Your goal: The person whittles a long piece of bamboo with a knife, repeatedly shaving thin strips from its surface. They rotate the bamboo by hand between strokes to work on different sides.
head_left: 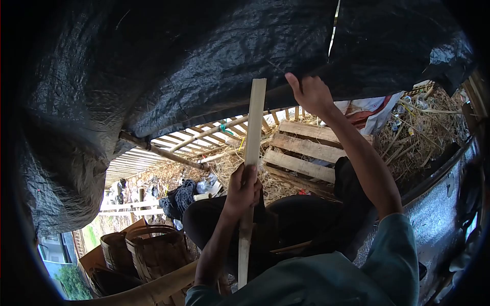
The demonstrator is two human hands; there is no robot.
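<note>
My left hand (242,193) is wrapped around a long, pale, flat strip of wood or bamboo (255,117). The strip stands nearly upright in view, its squared end just below the black plastic sheet and its lower end reaching towards my body. Raised to the right of the strip's upper end is my right hand (312,96), apart from it. Its thumb sticks out away from the loosely bent fingers, and nothing shows in it. The fingertips are turned away from view. My dark-clothed legs (301,217) are bent beneath the strip.
Black plastic sheeting (229,61) hangs low overhead. A slatted wooden pallet (306,150) lies ahead on straw-like litter (408,130), near a bamboo slat fence (199,137). Round woven baskets (155,250) stand lower left, behind a thick bamboo pole (148,290). A dark cloth bundle (178,199) lies nearby.
</note>
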